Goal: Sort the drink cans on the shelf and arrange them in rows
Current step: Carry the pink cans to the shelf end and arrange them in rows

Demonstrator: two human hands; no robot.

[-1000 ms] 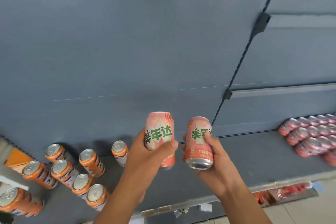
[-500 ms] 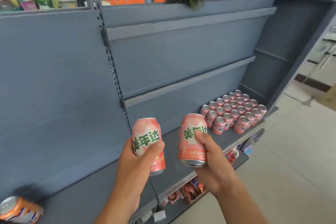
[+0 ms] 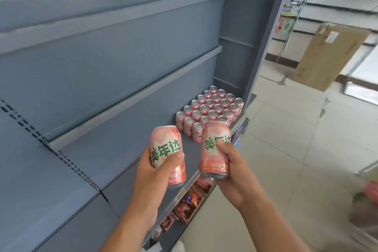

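The left can and the right can, both pink, are held just apart in the air over the shelf front edge. Each stands on end, top up; the left can leans its top a little leftward, the right can is near vertical. Both labels face the camera with green "美年达" on white; the right can's small lower print is too blurred to read. The left hand grips the left can, thumb across the label; the right hand grips the right can likewise. Behind them, pink cans stand upright in rows at the shelf's right end. Packets lie below; a box leans beyond.
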